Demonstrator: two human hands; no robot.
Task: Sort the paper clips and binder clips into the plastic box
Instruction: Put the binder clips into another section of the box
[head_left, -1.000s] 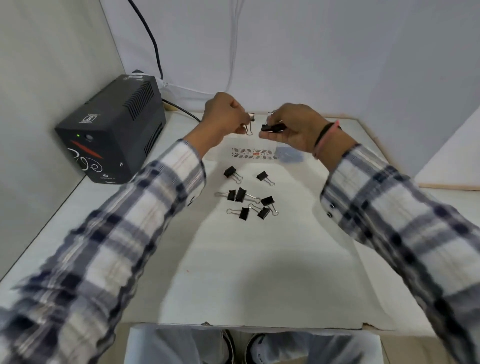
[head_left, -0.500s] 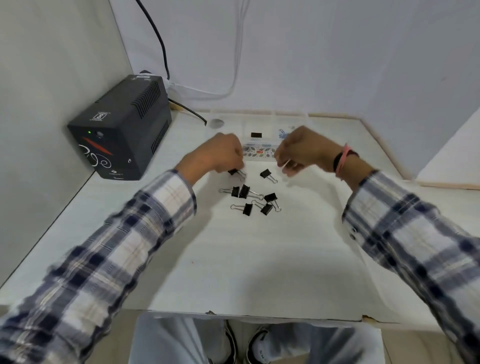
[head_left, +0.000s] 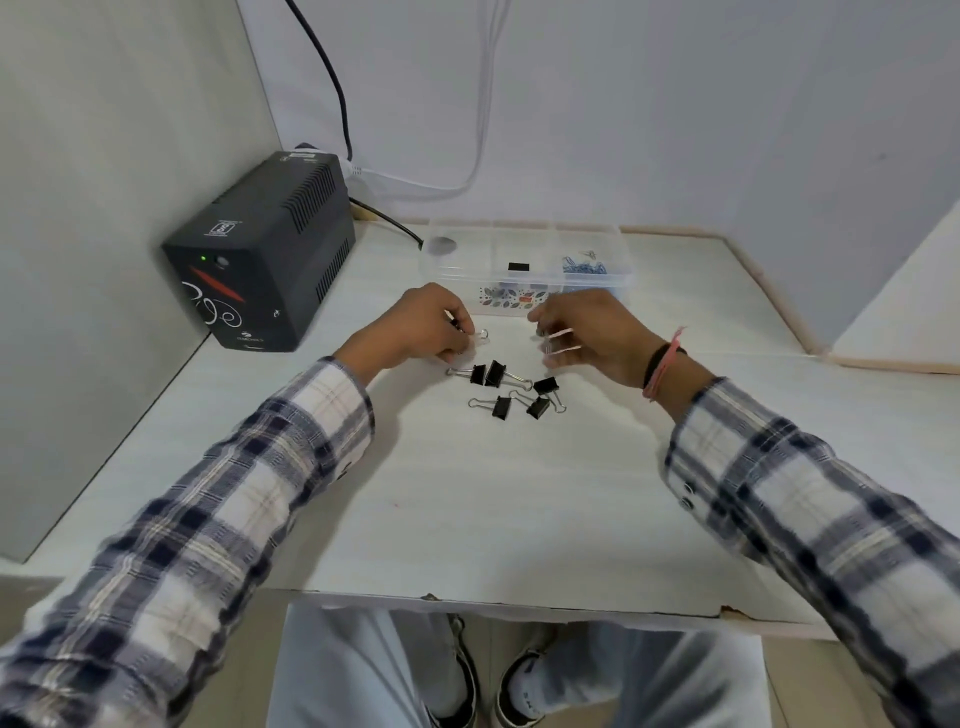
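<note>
Several black binder clips (head_left: 501, 408) lie loose in a cluster on the white table (head_left: 467, 509). Behind them stands the clear plastic box (head_left: 452, 270), divided into compartments. One black binder clip (head_left: 518, 267) lies in its middle compartment and blue paper clips (head_left: 584, 267) fill the right one. My left hand (head_left: 421, 327) pinches a binder clip just left of the cluster, its wire loop (head_left: 483, 335) sticking out. My right hand (head_left: 587, 332) hovers right of it with fingers curled down around a binder clip that is mostly hidden.
A black power unit (head_left: 260, 249) stands at the back left against the wall, with a black cable (head_left: 332, 83) and white cables running up behind it. Walls close in the left, back and right sides. The table's front edge (head_left: 519, 605) is chipped.
Both hands came down from above the box to the table in front of it. Each closed on a binder clip, and the two clips nearest the box have left the cluster.
</note>
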